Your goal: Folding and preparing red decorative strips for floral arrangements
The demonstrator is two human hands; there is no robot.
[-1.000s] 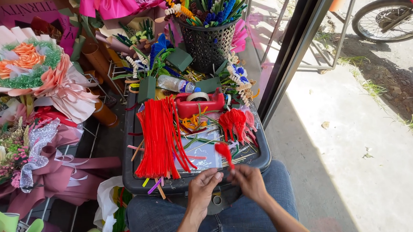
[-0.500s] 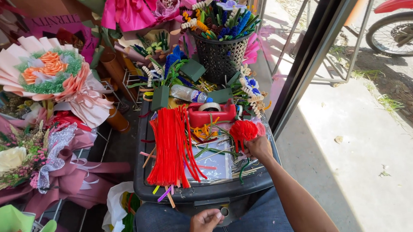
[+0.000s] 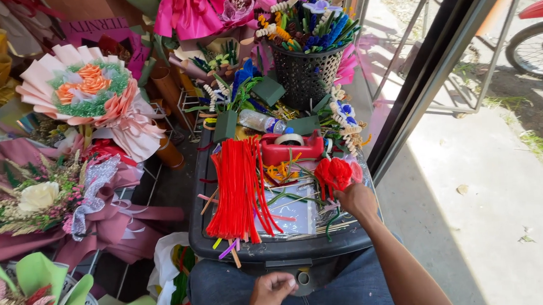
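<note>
A dark tray (image 3: 276, 251) rests on my lap, covered with craft supplies. A thick bundle of red pipe cleaners (image 3: 239, 187) lies along its left half. My right hand (image 3: 356, 199) reaches over the tray's right side and grips a red pipe-cleaner flower (image 3: 335, 171) by its base. My left hand (image 3: 270, 293) stays low near my lap, below the tray's front edge, fingers curled; whether it holds anything is unclear. A red tape dispenser (image 3: 293, 148) sits behind the bundle.
A black mesh basket (image 3: 304, 72) of colourful pipe-cleaner flowers stands behind the tray. Wrapped bouquets (image 3: 89, 96) crowd the left side. A dark door frame (image 3: 430, 72) borders the right, with sunlit pavement and a motorbike wheel (image 3: 535, 46) beyond.
My right hand has moved up from my lap to the tray's right side and grasped the red flower. My left hand dropped lower, toward my lap.
</note>
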